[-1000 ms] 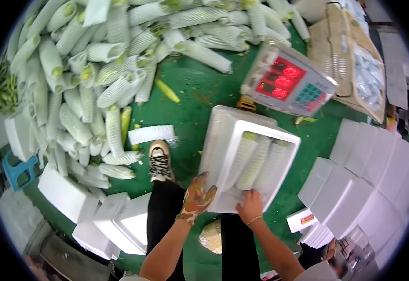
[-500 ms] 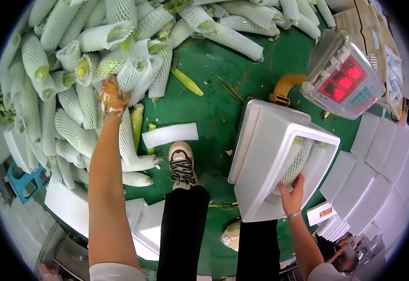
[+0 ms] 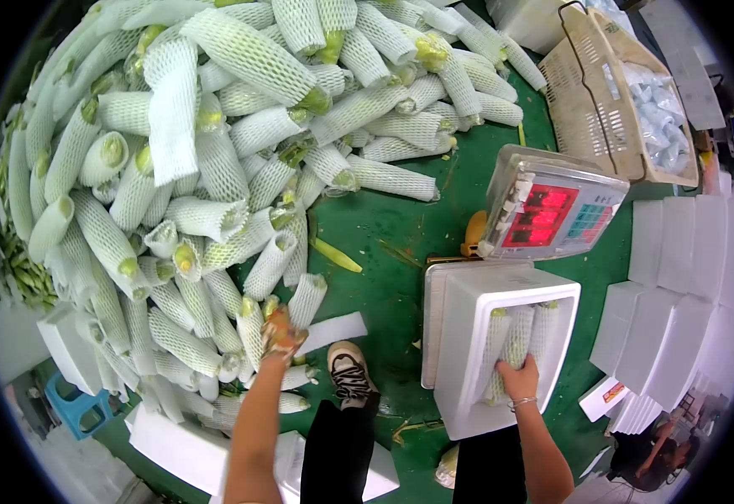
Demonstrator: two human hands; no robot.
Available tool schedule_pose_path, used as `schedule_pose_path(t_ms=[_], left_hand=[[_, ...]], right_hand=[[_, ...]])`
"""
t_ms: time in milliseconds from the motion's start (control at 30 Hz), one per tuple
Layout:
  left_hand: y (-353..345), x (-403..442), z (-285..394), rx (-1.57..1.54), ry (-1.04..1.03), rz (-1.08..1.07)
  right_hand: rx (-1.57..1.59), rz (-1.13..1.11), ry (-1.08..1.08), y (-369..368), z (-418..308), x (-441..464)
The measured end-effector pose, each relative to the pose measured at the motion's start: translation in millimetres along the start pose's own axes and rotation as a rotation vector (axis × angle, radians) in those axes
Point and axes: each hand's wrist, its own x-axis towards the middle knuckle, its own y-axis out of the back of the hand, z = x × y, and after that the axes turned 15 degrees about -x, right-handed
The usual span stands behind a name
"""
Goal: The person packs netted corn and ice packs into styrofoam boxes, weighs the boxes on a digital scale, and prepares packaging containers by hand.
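My left hand (image 3: 283,333), in an orange-patterned glove, is at the lower edge of a large pile. Its fingers are closed, apparently around the lower end of what looks like an ear of corn in a white foam net sleeve (image 3: 306,301); its grip is partly hidden. My right hand (image 3: 518,378), bare with a bracelet at the wrist, reaches inside a white foam box (image 3: 459,370). Its fingers curl over a sleeved ear of corn (image 3: 516,336) in there, with another sleeved ear (image 3: 543,328) beside it.
A scale display (image 3: 543,210) with red digits stands behind the box. The box's rear side adjoins a pale scale platform (image 3: 438,336). Crates (image 3: 589,92) are at back right and stacked foam boxes (image 3: 686,252) on the right. A foam strip (image 3: 338,329) and husk piece (image 3: 335,255) lie on the green floor.
The view has shifted, bringing the pile lower in it. My left hand has moved out toward the foam strip, with a sleeved ear beside it. My right hand stays in the box.
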Motion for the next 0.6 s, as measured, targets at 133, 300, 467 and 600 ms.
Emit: schedule_pose_path(t_ms=[133, 300, 467, 600], left_hand=[[-28, 63, 78, 0.244, -0.309, 0.574], [2, 240, 219, -0.416, 0.092, 0.391], [17, 287, 213, -0.639, 0.129, 0.392], [46, 190, 228, -0.95, 0.355, 0.112]], right_hand=[[-0.021, 0.063, 0.088, -13, 15, 0], [-0.099, 0.153, 0.159, -17, 12, -1], [-0.082, 0.004, 0.018, -12, 6, 1], [-0.053, -0.053, 0.11, -6, 11, 5]])
